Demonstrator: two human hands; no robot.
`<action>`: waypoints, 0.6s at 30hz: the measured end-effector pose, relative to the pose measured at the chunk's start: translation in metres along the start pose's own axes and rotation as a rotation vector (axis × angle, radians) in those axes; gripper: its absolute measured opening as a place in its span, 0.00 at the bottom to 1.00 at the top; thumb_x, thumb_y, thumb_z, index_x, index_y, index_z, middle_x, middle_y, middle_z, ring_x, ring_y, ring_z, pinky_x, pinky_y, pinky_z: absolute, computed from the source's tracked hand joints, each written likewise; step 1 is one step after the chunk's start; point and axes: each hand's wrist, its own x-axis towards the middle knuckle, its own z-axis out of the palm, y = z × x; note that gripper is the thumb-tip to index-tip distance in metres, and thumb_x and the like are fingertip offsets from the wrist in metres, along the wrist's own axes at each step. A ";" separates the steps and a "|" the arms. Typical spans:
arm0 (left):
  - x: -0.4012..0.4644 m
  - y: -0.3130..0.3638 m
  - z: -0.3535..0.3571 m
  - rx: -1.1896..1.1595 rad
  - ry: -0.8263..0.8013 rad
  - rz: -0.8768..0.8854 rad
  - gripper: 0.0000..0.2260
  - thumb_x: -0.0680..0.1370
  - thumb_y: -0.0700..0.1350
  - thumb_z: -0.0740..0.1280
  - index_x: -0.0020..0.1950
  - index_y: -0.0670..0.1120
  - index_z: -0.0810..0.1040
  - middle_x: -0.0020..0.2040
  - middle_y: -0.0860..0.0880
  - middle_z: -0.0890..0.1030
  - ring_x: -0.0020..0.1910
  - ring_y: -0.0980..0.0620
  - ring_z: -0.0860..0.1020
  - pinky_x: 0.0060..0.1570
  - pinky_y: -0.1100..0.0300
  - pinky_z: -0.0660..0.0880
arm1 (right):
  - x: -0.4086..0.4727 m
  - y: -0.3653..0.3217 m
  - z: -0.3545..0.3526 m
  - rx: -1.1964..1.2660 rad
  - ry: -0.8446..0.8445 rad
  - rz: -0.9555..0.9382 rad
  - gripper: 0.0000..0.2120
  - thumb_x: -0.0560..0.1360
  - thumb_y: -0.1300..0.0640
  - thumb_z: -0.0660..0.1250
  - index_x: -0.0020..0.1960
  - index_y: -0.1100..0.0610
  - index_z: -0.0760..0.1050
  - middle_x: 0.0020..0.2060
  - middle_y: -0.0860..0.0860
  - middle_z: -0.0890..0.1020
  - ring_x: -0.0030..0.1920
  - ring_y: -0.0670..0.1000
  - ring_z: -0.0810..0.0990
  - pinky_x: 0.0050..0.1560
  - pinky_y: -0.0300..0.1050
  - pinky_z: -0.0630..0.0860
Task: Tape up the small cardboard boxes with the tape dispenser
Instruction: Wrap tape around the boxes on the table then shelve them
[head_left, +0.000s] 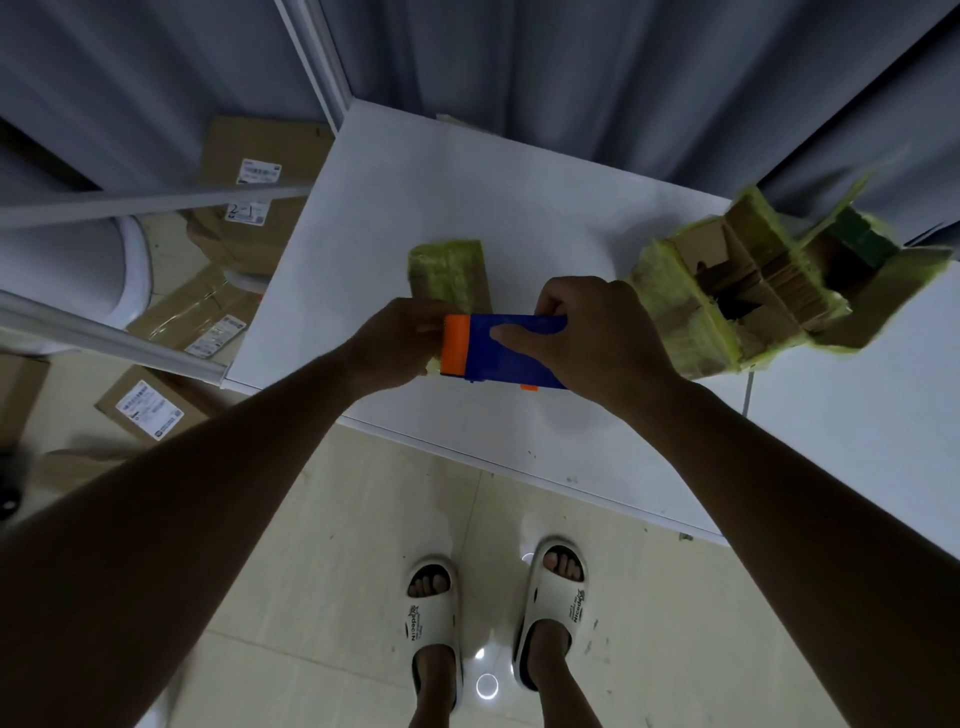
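Right hand (587, 338) grips blue tape dispenser (511, 351) (orange end leftward), fingers curled round it. Left hand (400, 340) fingers seemingly pinch small box (449, 275) on worktop (519, 208); partly hidden.

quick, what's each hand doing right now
Left hand: grips the orange end of the tape dispenser.
Right hand: grips the dispenser's blue body, thumb on top.

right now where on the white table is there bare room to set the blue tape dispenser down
Bare patches on the white table: the near strip between the hands and the front edge, and the far stretch between the small yellow-taped cardboard box and the grey curtain. Crowded: the right side, around the big opened cardboard box, beside the right hand gripping the blue and orange tape dispenser.
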 end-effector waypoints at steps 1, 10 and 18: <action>0.000 0.000 -0.004 0.005 -0.013 -0.065 0.08 0.82 0.36 0.61 0.55 0.36 0.78 0.47 0.40 0.82 0.45 0.55 0.82 0.41 0.64 0.78 | 0.001 -0.001 0.000 0.006 0.008 -0.006 0.21 0.71 0.36 0.70 0.41 0.54 0.74 0.33 0.45 0.76 0.32 0.42 0.74 0.30 0.31 0.66; 0.004 -0.044 -0.021 -0.298 -0.104 -0.223 0.17 0.81 0.38 0.64 0.70 0.43 0.74 0.64 0.41 0.79 0.59 0.47 0.82 0.46 0.59 0.81 | 0.006 -0.008 0.003 0.088 0.016 -0.066 0.22 0.71 0.37 0.71 0.44 0.57 0.76 0.38 0.49 0.83 0.37 0.46 0.80 0.33 0.32 0.73; 0.016 -0.069 -0.026 -0.350 -0.061 -0.229 0.15 0.80 0.41 0.66 0.67 0.45 0.77 0.63 0.42 0.81 0.59 0.47 0.82 0.49 0.56 0.82 | 0.010 -0.008 0.005 0.087 0.011 -0.083 0.21 0.71 0.38 0.71 0.44 0.57 0.76 0.39 0.50 0.83 0.37 0.46 0.79 0.34 0.31 0.72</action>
